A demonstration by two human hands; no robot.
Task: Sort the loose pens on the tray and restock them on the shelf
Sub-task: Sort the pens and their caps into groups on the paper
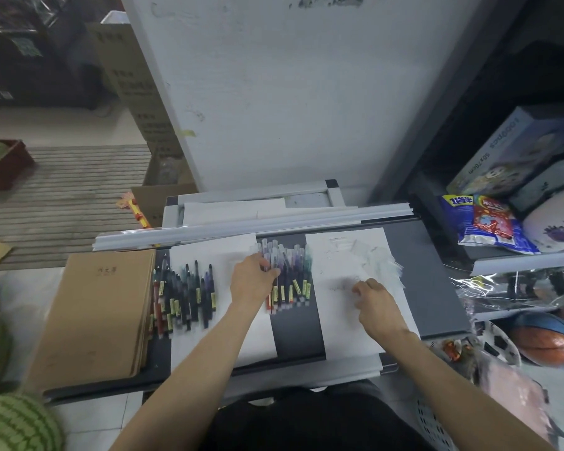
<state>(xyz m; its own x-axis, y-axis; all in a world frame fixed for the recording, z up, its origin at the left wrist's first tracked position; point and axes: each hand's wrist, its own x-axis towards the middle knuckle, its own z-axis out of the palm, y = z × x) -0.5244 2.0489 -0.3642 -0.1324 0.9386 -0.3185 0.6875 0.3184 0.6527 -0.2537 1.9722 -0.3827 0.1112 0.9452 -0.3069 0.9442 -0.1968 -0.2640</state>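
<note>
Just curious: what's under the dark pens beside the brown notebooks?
The pens lie mostly on a white paper sheet, the leftmost on the dark tray. Whatever the sheet covers is hidden.

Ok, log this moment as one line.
stage: sorting | left hand: grips clear-capped purple pens, middle pile | right hand: on white paper sheet, grasp unclear | dark pens: left pile

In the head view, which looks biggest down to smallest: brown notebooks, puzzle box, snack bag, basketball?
1. brown notebooks
2. puzzle box
3. snack bag and basketball look about alike; the ball is partly hidden, so no ranking.
</note>
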